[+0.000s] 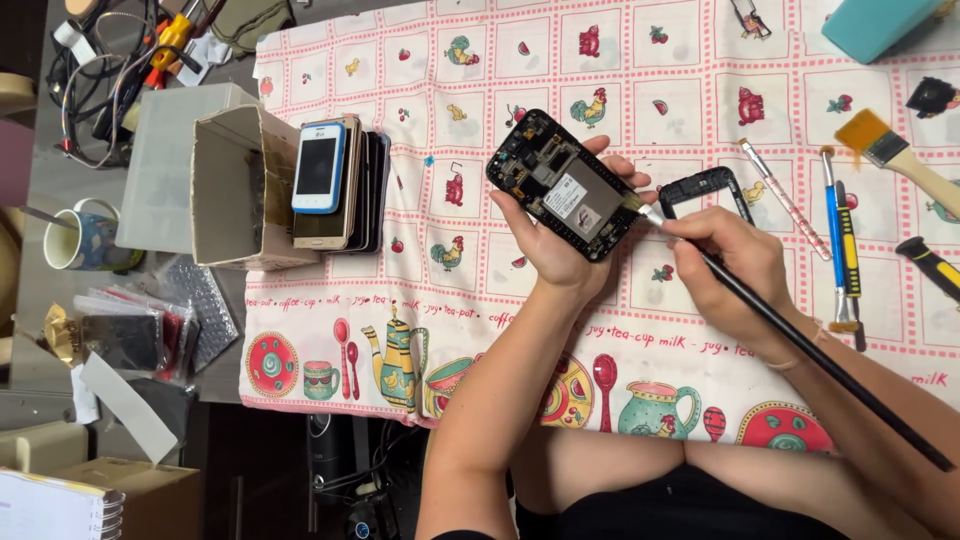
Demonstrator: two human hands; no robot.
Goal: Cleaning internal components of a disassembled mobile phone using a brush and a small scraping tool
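Both forearms reach up from the near edge over the patterned tablecloth (440, 290).

Left hand (560, 240) grips an opened phone (568, 185), boards bare, above mid-table; right hand (725, 265) is closed on a thin black brush (800, 345), tip touching the phone's right edge. Light, stiff and probably fragile inside: best held by its rim. A phone stack (340, 185) stands far left.

Both forearms are showing bare from elbow to wrist, with no sleeves reaching them. The left hand (560, 245) and the right hand (725, 262) are going ungloved, carrying no rings that can be made out. A thin, pale band is circling the right wrist, and a black garment is showing at the bottom edge below the arms.
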